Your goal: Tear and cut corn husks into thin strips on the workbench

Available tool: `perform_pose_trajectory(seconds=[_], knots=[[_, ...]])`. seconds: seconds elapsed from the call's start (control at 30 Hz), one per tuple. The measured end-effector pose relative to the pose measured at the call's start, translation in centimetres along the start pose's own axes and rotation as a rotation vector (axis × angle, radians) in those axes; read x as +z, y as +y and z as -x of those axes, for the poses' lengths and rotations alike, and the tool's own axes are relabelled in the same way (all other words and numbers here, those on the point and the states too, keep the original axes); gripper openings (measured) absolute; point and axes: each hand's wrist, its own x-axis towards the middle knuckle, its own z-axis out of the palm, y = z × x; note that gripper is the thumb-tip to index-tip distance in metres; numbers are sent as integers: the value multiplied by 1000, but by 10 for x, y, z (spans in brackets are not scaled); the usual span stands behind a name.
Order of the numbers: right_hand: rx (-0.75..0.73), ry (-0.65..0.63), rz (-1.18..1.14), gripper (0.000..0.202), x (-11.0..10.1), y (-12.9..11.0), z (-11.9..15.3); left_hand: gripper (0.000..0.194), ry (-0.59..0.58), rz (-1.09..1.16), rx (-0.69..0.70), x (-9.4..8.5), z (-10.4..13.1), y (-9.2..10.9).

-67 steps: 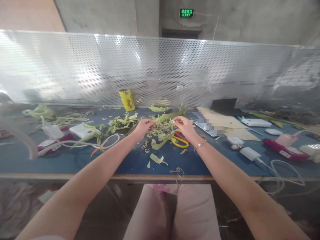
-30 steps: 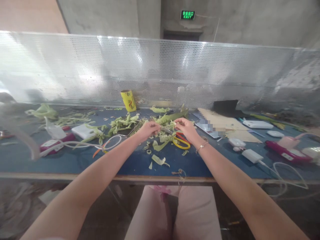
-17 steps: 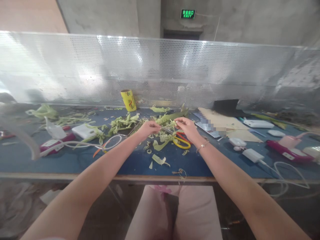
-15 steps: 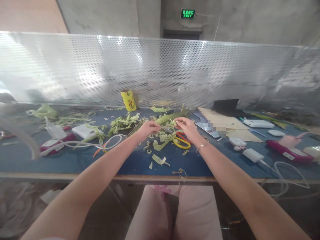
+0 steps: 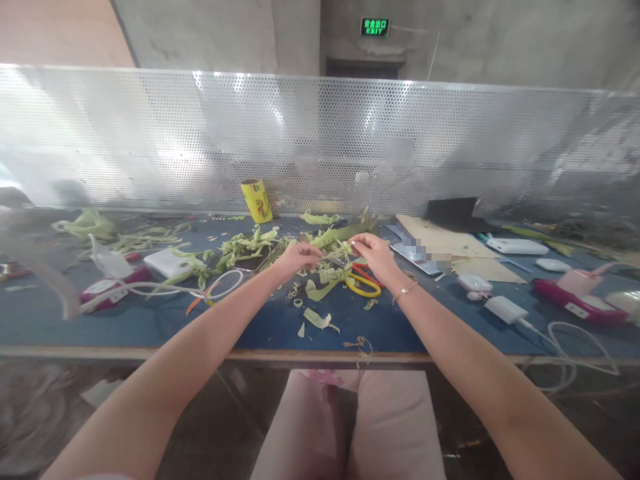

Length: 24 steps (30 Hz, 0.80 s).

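My left hand (image 5: 299,257) is closed, with thumb and fingers pressed together over the middle of the table; whatever is in them is too small to make out. Opposite it, my right hand (image 5: 373,251) pinches a small pale green plant strip (image 5: 345,249) at the fingertips. Below and between the hands lie scissors with yellow and orange handles (image 5: 363,285), their blades partly covered by scraps. A curled leaf piece (image 5: 320,289) rests nearer to me, and a broad green leaf (image 5: 336,235) is just behind my fingers.
A heap of knotted green strips (image 5: 247,248) lies left of my hands. A yellow cardboard tube (image 5: 257,201) stands at the back. On the right are a phone (image 5: 416,259), brown card (image 5: 445,240) and a white charger (image 5: 506,310). Magenta power strips (image 5: 580,301) and cables flank both sides.
Both hands stay nearly in place. The gap between their fingertips is slightly wider, and the pale strip between them has shifted a little.
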Motion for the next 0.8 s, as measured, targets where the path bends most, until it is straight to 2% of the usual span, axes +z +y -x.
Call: perform_pose_trajectory(seconds=[0.17, 0.33, 0.53, 0.8], knots=[[-4, -44, -35, 15, 2, 3, 1, 18, -95, 43, 45, 5, 6, 5], [-28, -139, -50, 18, 7, 8, 2, 23, -153, -63, 32, 6, 6, 3], [14, -130, -13, 20, 9, 12, 1, 24, -188, -109, 52, 7, 8, 2], [-18, -128, 35, 18, 10, 12, 1, 22, -188, -133, 55, 5, 7, 1]])
